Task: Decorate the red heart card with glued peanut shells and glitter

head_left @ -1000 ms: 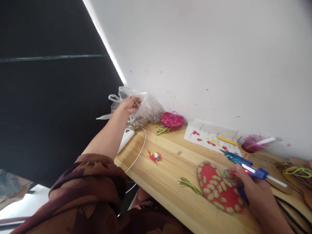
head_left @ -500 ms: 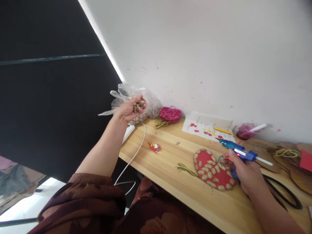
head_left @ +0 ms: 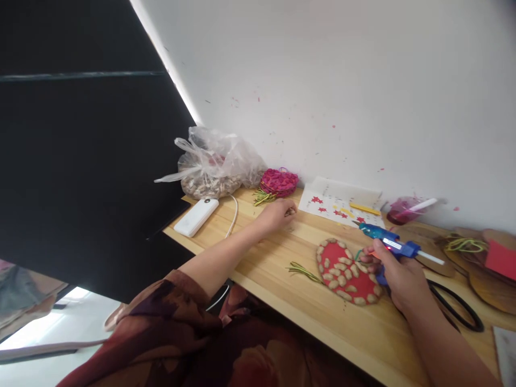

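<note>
My left hand (head_left: 278, 215) is closed, low over the table's middle, with its fingers curled round peanuts; only a bit of them shows at the fingertips. My right hand (head_left: 399, 277) grips a blue glue gun (head_left: 385, 243), a white glue stick jutting from its back and the nozzle pointing left. Just left of and below the glue gun lies a red heart-shaped piece (head_left: 365, 283). Peanuts line its edge and form a band across its middle. A tuft of yellow-green and dark strands (head_left: 305, 272) sticks out from its left side.
At the far left stands a clear plastic bag (head_left: 212, 172) of peanuts, behind a white power bank (head_left: 196, 217) with a cable. A pink textured piece (head_left: 279, 183), a paper with red stars (head_left: 341, 200) and a cup of pink paint (head_left: 401, 210) sit along the wall. Scissors (head_left: 463, 306) lie right.
My left hand has moved from the bag rightward and down over the table, and its fingers have closed over the peanuts. My right hand still holds the glue gun near the heart.
</note>
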Motion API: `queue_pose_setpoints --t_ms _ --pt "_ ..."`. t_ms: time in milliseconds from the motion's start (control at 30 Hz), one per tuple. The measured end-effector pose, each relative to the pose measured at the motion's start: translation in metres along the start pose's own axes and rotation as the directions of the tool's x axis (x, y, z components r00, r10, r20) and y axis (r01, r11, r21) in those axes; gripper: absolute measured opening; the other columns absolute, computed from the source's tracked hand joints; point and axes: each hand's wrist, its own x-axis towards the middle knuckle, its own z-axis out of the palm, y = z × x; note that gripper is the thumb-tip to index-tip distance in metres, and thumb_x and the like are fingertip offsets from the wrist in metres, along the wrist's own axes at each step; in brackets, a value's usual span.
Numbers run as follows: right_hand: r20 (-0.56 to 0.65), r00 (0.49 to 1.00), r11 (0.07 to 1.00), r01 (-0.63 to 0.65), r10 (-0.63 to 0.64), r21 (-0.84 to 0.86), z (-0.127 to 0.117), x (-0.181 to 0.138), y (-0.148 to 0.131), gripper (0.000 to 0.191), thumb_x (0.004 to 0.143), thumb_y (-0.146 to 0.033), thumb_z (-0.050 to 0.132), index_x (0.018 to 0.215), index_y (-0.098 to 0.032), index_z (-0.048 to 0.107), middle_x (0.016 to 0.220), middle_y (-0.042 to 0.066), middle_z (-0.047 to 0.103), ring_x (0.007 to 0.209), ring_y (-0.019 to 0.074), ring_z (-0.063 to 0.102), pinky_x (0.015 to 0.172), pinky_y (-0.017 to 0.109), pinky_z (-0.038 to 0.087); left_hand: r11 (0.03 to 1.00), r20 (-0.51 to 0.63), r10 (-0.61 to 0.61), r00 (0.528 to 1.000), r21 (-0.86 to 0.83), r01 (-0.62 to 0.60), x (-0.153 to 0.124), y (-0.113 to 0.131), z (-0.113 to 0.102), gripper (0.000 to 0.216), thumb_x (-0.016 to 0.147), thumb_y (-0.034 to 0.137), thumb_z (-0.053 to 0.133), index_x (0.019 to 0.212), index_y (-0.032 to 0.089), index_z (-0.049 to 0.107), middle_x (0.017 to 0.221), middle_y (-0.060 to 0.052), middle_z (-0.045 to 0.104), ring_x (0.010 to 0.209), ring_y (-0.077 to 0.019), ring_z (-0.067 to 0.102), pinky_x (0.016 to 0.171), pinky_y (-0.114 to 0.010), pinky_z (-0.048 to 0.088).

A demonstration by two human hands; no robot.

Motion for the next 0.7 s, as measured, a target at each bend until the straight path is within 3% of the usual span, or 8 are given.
queue_pose_setpoints --t_ms 133,233,333,467,567,700 --pt "0.0 1.0 1.0 0.009 -0.009 0.005 0.001 0.0 0.002 0.045 0.07 -0.06 0.08 0.077 -0.018 0.069 0.071 0.004 0.073 0.054 0.0137 0.064 0.044 0.021 0.051 0.988 0.041 0.03 0.999 0.153 -0.036 0.0 -0.004 0.008 0.025 0.078 0.02 0.073 0.103 0.017 0.074 0.106 -0.013 0.069 0.107 -0.0295 0.064 0.102 -0.041 0.047" --pt "-0.018 1.0 1.0 0.022 -0.021 0.017 0.001 -0.001 0.001 0.043 0.071 -0.059 0.08 0.077 -0.018 0.069 0.067 0.003 0.072 0.05 0.0127 0.062 0.044 0.021 0.05 0.981 0.079 0.042 0.996 0.187 -0.056 -0.003 -0.005 0.003 0.049 0.074 0.035 0.082 0.119 0.017 0.072 0.122 -0.015 0.068 0.118 -0.0325 0.062 0.106 -0.04 0.045" --pt "-0.005 1.0 0.999 0.025 -0.025 0.023 0.002 -0.003 -0.001 0.039 0.073 -0.057 0.079 0.075 -0.019 0.068 0.066 0.003 0.071 0.05 0.0129 0.062 0.045 0.022 0.05 0.983 0.099 0.055 0.994 0.171 -0.071 -0.003 -0.006 -0.009 0.051 0.083 0.046 0.073 0.126 0.018 0.069 0.132 -0.013 0.067 0.121 -0.0293 0.063 0.104 -0.034 0.046" --pt "0.011 0.999 0.999 0.036 -0.036 0.002 0.002 -0.003 -0.001 0.039 0.076 -0.058 0.076 0.075 -0.019 0.068 0.063 0.003 0.07 0.046 0.0123 0.059 0.042 0.022 0.049 0.985 0.102 -0.016 0.995 0.171 -0.002 0.001 -0.009 -0.026 0.03 0.093 0.037 0.058 0.111 0.021 0.076 0.114 -0.005 0.077 0.103 -0.0228 0.07 0.091 -0.029 0.048" --pt "0.013 0.999 0.999 0.035 -0.035 0.018 0.001 -0.001 0.002 0.042 0.076 -0.06 0.076 0.077 -0.018 0.067 0.062 0.003 0.07 0.045 0.0115 0.058 0.04 0.021 0.047 0.972 0.049 -0.078 0.996 0.224 0.065 0.001 -0.012 -0.036 0.021 0.087 0.026 0.061 0.097 0.02 0.079 0.097 -0.004 0.079 0.091 -0.0208 0.07 0.081 -0.027 0.048" --pt "0.007 1.0 1.0 0.019 -0.02 0.011 0.001 -0.002 0.001 0.043 0.076 -0.06 0.076 0.076 -0.018 0.068 0.064 0.003 0.071 0.046 0.0109 0.058 0.041 0.02 0.047 0.977 0.084 -0.087 0.993 0.201 0.068 -0.01 -0.015 -0.047 0.012 0.078 0.025 0.067 0.084 0.018 0.076 0.082 -0.002 0.076 0.078 -0.0185 0.068 0.071 -0.026 0.046"
